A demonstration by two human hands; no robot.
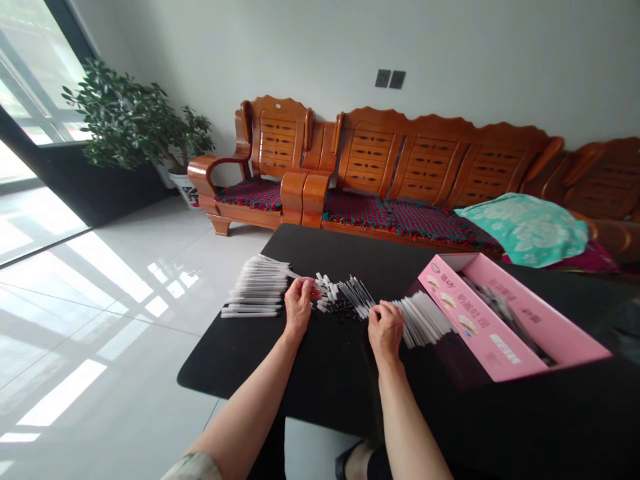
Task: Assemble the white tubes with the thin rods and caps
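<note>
My left hand is closed in a pinch on a slim whitish pen barrel, whose end sticks out toward the upper left. Beside it, a row of white pens or pen barrels lies side by side on the black table. Between my hands are small white caps, small black pieces and a fan of thin pen refills. My right hand has its fingers curled together near the refills' lower ends; what they hold is hidden. Right of it lies a stack of pale translucent tubes.
A pink open box with contents partly hidden stands on the table's right side. Behind the table is a wooden sofa with patterned seat covers and a turquoise cloth. A potted plant stands by the window at left.
</note>
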